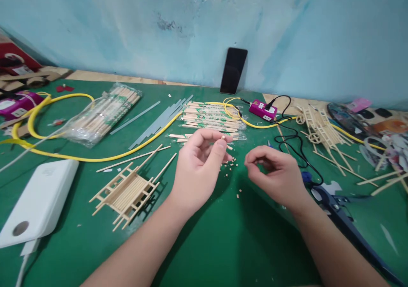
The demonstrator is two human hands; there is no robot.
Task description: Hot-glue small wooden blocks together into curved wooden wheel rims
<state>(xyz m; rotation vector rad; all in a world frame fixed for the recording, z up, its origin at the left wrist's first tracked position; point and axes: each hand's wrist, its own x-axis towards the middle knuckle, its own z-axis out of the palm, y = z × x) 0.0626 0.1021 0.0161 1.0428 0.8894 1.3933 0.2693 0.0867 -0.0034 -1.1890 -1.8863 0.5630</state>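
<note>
While left hand pinches one wooden bit beside the built frame, right hand curls, contents unclear; loose bits lie unused.

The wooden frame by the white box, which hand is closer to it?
Left. The left hand, pinching a tiny wood bit, is just right of the wooden frame; the right hand is farther right.

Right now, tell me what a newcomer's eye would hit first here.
Mid-table, the left hand pinches a tiny pale wooden bit, the right hand curled beside it. Left of them lies a small pale stick-built frame, and a long yellow cable loops across the green table mat.
</note>
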